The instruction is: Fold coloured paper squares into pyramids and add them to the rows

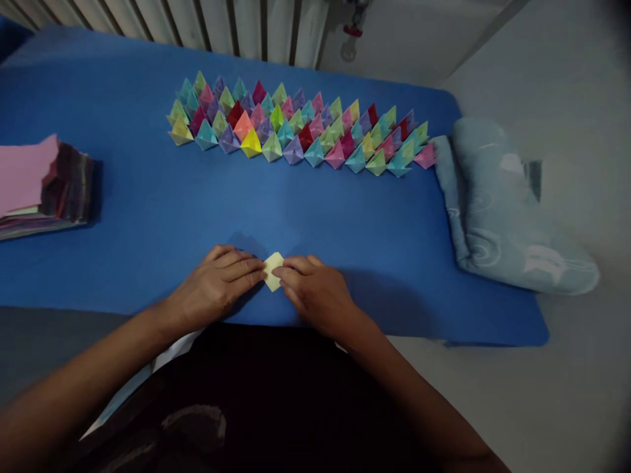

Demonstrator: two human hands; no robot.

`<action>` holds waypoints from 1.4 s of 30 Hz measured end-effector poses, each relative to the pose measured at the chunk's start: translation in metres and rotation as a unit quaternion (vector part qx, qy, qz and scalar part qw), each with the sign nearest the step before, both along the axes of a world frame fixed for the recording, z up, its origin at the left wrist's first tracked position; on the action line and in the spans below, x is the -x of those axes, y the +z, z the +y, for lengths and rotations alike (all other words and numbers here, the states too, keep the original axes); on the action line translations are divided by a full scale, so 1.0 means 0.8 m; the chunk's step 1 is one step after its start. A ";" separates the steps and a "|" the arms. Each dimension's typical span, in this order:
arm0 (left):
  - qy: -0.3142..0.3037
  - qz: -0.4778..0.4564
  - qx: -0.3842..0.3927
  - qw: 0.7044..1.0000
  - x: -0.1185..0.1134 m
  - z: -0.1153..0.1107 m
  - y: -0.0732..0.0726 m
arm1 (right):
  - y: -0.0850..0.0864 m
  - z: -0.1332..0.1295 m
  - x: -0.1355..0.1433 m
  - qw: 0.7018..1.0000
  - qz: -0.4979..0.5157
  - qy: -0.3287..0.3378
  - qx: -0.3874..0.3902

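A small pale yellow piece of folded paper [274, 278] lies at the near side of the blue surface, turned like a diamond. My left hand [217, 281] presses its left corner, fingers held together. From the other side, my right hand [315, 289] is closed on the right corner, its fingertips on top of the paper. The undersides of both hands are hidden. Farther back stand several rows of small folded paper boats [293, 151] in many colours.
A thick stack of coloured paper [24, 177] sits at the left edge. On the right, a folded grey-blue cloth [493, 210] overhangs the blue surface [345, 217]. Behind are a white radiator [246, 29] and a red valve [353, 30]. The near edge runs close to my body.
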State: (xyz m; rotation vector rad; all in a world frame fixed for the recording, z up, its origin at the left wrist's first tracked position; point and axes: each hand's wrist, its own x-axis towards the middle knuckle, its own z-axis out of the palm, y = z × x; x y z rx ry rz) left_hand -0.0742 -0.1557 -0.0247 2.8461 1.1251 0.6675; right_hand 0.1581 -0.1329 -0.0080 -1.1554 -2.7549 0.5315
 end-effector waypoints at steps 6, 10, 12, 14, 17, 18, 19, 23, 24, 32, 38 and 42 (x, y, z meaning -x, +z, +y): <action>0.027 0.019 0.008 0.999 0.001 -0.018 -0.003 | -0.004 -0.001 -0.002 1.000 0.012 0.012 -0.021; 0.058 0.030 0.000 0.998 0.009 -0.023 0.002 | -0.005 -0.001 -0.003 0.999 0.013 0.019 -0.024; 0.091 0.015 -0.004 0.996 0.013 -0.022 0.004 | -0.004 -0.001 -0.003 0.999 0.016 0.017 -0.025; 0.109 -0.013 0.003 0.994 0.013 -0.020 0.005 | -0.004 -0.001 -0.003 0.999 0.021 0.011 -0.023; 0.073 -0.039 0.015 0.996 0.006 -0.016 0.006 | -0.003 -0.001 -0.004 0.999 0.026 0.013 -0.016; 0.053 -0.036 0.017 0.998 0.003 -0.014 0.005 | -0.003 0.000 -0.004 0.999 0.027 0.016 -0.015; 0.038 -0.027 0.018 0.999 0.000 -0.013 0.005 | -0.003 0.000 -0.005 0.999 0.028 0.019 -0.016; 0.028 0.003 0.014 1.000 -0.008 -0.010 0.005 | -0.005 0.000 -0.005 0.999 0.031 0.026 -0.025; 0.028 0.008 0.013 0.999 -0.008 -0.008 0.005 | -0.005 0.000 -0.005 0.999 0.032 0.026 -0.025; -0.022 0.021 -0.017 0.999 -0.004 0.020 0.012 | -0.002 0.004 -0.007 0.999 0.034 0.029 -0.006; -0.074 0.029 -0.022 0.997 0.002 0.025 0.013 | -0.005 0.005 -0.011 0.998 0.049 0.038 -0.014; -0.067 0.026 -0.005 0.997 0.004 0.025 0.010 | -0.006 0.004 -0.013 0.998 0.044 0.040 -0.017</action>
